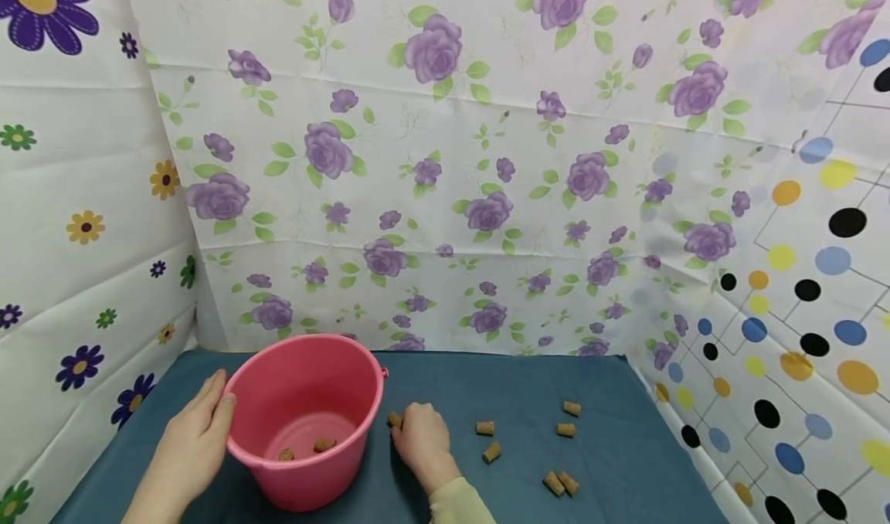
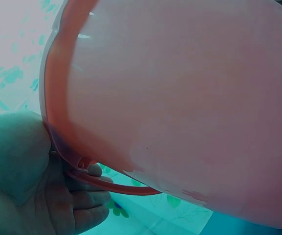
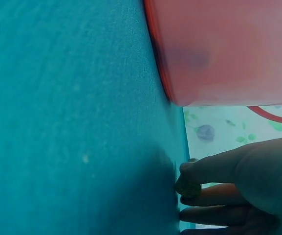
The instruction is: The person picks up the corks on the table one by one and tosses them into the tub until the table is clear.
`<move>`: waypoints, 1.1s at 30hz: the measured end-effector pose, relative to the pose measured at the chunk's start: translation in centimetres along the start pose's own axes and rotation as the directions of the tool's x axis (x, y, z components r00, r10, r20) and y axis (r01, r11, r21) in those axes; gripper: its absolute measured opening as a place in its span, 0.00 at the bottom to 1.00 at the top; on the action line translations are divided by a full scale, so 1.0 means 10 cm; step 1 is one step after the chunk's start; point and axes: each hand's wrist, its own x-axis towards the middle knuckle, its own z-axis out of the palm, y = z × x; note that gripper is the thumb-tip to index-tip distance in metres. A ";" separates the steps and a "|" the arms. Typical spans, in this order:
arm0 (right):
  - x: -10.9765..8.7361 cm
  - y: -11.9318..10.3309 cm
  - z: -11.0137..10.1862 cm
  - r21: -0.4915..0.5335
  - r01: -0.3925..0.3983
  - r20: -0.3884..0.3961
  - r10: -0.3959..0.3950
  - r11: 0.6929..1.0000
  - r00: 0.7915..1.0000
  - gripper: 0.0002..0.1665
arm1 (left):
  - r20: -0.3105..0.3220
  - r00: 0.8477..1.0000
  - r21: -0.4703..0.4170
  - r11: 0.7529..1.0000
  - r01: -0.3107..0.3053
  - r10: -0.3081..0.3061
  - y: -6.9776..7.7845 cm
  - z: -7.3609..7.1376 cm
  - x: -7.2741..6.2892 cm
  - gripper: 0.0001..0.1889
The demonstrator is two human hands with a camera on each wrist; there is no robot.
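A pink bucket (image 1: 306, 478) stands on the left part of the blue cloth. My left hand (image 1: 191, 439) holds it at the left side of the rim; in the left wrist view its fingers (image 2: 89, 200) lie outside the bucket, near the red handle (image 2: 126, 188). Inside on the bottom lie two brown corks, one (image 1: 324, 445) to the right of the other (image 1: 286, 454). Just right of the bucket, low over the cloth, my right hand (image 1: 422, 443) pinches a cork (image 3: 188, 187) between thumb and fingers.
Several corks lie scattered to the right: two near the middle (image 1: 484, 428) (image 1: 491, 453), two farther back (image 1: 572, 408) (image 1: 565, 430), and a touching pair nearer me (image 1: 554, 484). Patterned sheets (image 1: 445, 199) enclose the blue cloth (image 1: 626, 447) at the back and both sides.
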 end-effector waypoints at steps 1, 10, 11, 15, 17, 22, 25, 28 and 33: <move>0.00 0.01 0.00 0.008 0.003 0.002 -0.003 1.000 1.000 0.21 | 0.001 1.000 0.000 1.000 0.002 -0.002 0.00 0.00 0.00 0.39; -0.04 0.10 -0.01 0.106 0.014 -0.008 -0.013 0.994 1.000 0.17 | 0.016 1.000 0.012 1.000 0.023 -0.024 0.00 -0.01 0.01 0.40; -0.05 0.11 -0.02 0.118 0.012 -0.008 -0.011 0.993 1.000 0.15 | 0.016 1.000 0.012 1.000 0.024 -0.024 0.00 -0.01 0.01 0.40; -0.11 0.15 -0.11 0.179 -0.003 -0.004 0.004 0.984 1.000 0.08 | 0.020 0.999 0.012 1.000 0.028 -0.028 0.00 -0.01 0.02 0.40; -0.14 0.17 -0.18 0.212 -0.022 0.013 0.019 0.977 1.000 0.09 | 0.020 0.999 0.011 1.000 0.026 -0.026 0.00 -0.01 0.02 0.40; -0.20 0.21 -0.41 0.297 -0.027 0.017 0.023 0.954 1.000 0.13 | 0.006 1.000 0.014 1.000 0.014 -0.014 0.00 -0.03 0.00 0.40; -0.23 0.23 -0.57 0.325 -0.002 -0.025 0.010 0.946 1.000 0.14 | 0.003 1.000 0.016 1.000 0.007 -0.007 -0.01 -0.04 0.00 0.40; -0.27 0.27 -0.69 0.347 0.011 -0.060 0.010 0.938 0.998 0.14 | 0.004 1.000 0.015 1.000 0.006 -0.006 -0.01 -0.04 0.00 0.40; -0.31 0.36 -0.80 0.370 0.018 -0.115 0.027 0.929 0.993 0.16 | 0.001 1.000 0.010 1.000 0.000 0.000 -0.01 -0.01 0.00 0.40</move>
